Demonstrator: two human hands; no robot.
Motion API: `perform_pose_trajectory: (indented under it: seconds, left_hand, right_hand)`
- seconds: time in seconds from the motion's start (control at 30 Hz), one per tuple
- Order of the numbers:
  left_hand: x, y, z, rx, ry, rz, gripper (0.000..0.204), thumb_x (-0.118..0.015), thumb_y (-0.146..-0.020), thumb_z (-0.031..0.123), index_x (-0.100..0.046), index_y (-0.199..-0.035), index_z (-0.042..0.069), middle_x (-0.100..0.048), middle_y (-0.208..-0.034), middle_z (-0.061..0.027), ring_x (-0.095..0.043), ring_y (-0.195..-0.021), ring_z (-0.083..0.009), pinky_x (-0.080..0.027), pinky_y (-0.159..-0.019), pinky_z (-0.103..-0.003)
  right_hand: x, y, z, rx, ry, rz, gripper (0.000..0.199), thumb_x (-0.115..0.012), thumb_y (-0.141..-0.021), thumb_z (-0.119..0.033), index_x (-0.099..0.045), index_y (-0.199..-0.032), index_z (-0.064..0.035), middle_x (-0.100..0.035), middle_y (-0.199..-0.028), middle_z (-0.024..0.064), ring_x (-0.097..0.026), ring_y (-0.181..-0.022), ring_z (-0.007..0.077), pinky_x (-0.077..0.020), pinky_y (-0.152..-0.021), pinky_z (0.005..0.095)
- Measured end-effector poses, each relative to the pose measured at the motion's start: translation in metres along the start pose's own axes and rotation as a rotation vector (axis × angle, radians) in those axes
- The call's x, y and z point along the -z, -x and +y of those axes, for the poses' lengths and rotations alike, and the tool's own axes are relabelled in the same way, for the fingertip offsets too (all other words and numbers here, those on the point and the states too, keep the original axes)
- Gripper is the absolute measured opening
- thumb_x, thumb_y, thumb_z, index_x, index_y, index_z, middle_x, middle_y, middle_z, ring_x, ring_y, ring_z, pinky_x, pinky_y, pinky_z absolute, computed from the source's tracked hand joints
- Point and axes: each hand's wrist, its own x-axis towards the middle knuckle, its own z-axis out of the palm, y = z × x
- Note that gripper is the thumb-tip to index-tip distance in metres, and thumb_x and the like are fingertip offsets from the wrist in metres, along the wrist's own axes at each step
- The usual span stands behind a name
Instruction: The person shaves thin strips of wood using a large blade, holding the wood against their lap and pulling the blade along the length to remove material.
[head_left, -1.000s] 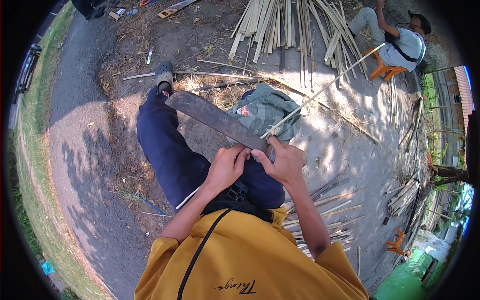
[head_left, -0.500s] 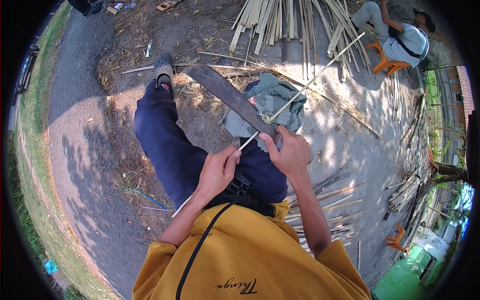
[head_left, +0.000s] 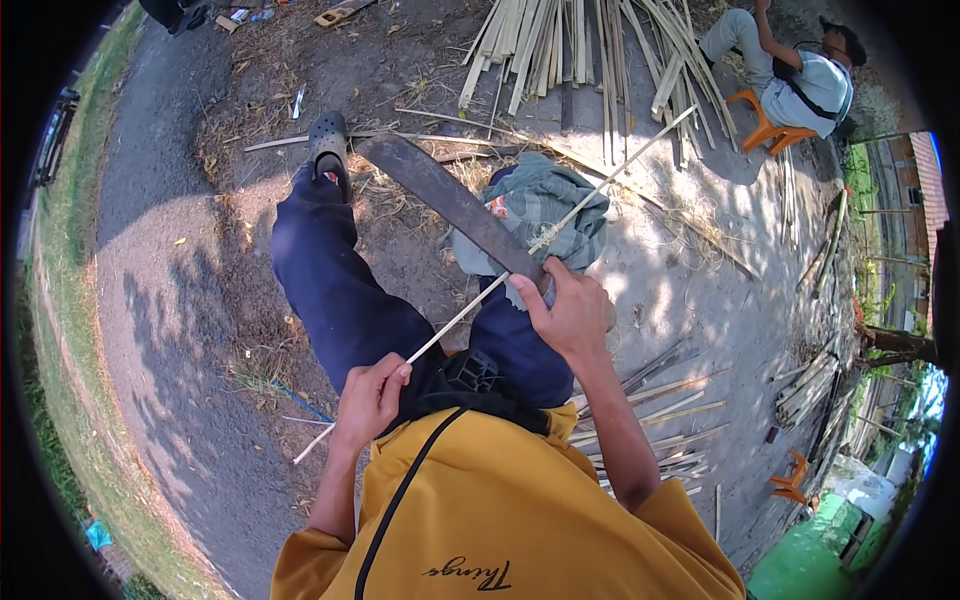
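A thin pale bamboo strip (head_left: pixel 455 322) slants across my lap, from beside my left forearm up to the far right. My left hand (head_left: pixel 368 402) is closed round its lower part. My right hand (head_left: pixel 568 310) grips a machete (head_left: pixel 435 192) at its near end, the handle hidden under the fingers. The dark, broad blade points far left and lies across the strip. My right thumb is close to where they meet. Beneath the crossing, a grey-green cloth (head_left: pixel 565 190) covers my right knee. Pale curled shavings (head_left: pixel 545 238) cling to the strip just beyond the blade.
Many split bamboo strips (head_left: pixel 535 50) lie fanned on the ground ahead; more strips (head_left: pixel 665 435) lie by my right side. A person (head_left: pixel 808 85) sits on an orange stool (head_left: pixel 768 127) at far right. A handsaw (head_left: pixel 342 12) lies at the far edge.
My left hand has drawn back toward my body and left, pulling the bamboo strip along under the blade. The machete and right hand have shifted only slightly.
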Motion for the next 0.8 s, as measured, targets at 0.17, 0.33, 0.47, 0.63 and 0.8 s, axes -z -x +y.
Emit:
perform_pose_trajectory:
  seconds: [0.17, 0.33, 0.47, 0.63, 0.8]
  left_hand:
    - [-0.001, -0.013, 0.006, -0.059, 0.003, -0.023, 0.022, -0.06, -0.106, 0.01, -0.061, -0.085, 0.001, -0.053, -0.062, -0.0132, -0.052, -0.049, -0.0245, -0.039, -0.052, -0.036]
    - [0.043, 0.075, -0.065, 0.133, -0.052, -0.039, 0.024, -0.061, -0.105, 0.011, -0.061, -0.082, 0.003, -0.049, -0.059, -0.0095, -0.044, -0.046, -0.017, -0.033, -0.049, -0.036]
    - [0.038, 0.066, -0.049, 0.145, -0.088, -0.045, 0.022, -0.061, -0.104, 0.01, -0.061, -0.083, 0.003, -0.049, -0.059, -0.0096, -0.045, -0.047, -0.0172, -0.034, -0.049, -0.036]
    - [0.017, 0.016, -0.013, 0.036, -0.011, -0.053, 0.021, -0.06, -0.105, 0.008, -0.061, -0.085, 0.002, -0.052, -0.061, -0.0128, -0.049, -0.047, -0.0222, -0.036, -0.05, -0.035]
    - [0.039, 0.053, -0.045, 0.104, -0.086, -0.077, 0.021, -0.061, -0.104, 0.008, -0.062, -0.083, 0.003, -0.05, -0.06, -0.0108, -0.047, -0.047, -0.0199, -0.035, -0.05, -0.034]
  right_hand:
    - [0.001, -0.004, 0.006, 0.01, 0.049, -0.019, 0.061, -0.066, -0.096, -0.064, -0.071, -0.095, -0.0034, -0.068, -0.067, 0.0219, -0.07, -0.065, 0.0437, -0.0527, -0.058, 0.051]
    - [0.006, -0.004, 0.015, -0.042, -0.007, -0.02, 0.061, -0.066, -0.096, -0.064, -0.071, -0.095, -0.0027, -0.069, -0.069, 0.0224, -0.07, -0.065, 0.0442, -0.0525, -0.058, 0.0512]
    - [0.005, 0.002, 0.011, 0.001, 0.01, -0.018, 0.061, -0.066, -0.096, -0.063, -0.071, -0.097, -0.0021, -0.07, -0.07, 0.0227, -0.07, -0.065, 0.0447, -0.0523, -0.057, 0.0513]
    - [0.001, 0.001, 0.004, 0.024, 0.045, -0.054, 0.06, -0.065, -0.097, -0.062, -0.071, -0.098, -0.0025, -0.07, -0.071, 0.0226, -0.07, -0.066, 0.0449, -0.0524, -0.058, 0.0512]
    - [0.002, 0.001, 0.015, -0.03, -0.014, 0.022, 0.057, -0.066, -0.097, -0.061, -0.072, -0.097, -0.0038, -0.069, -0.07, 0.0228, -0.07, -0.066, 0.0451, -0.0517, -0.058, 0.0513]
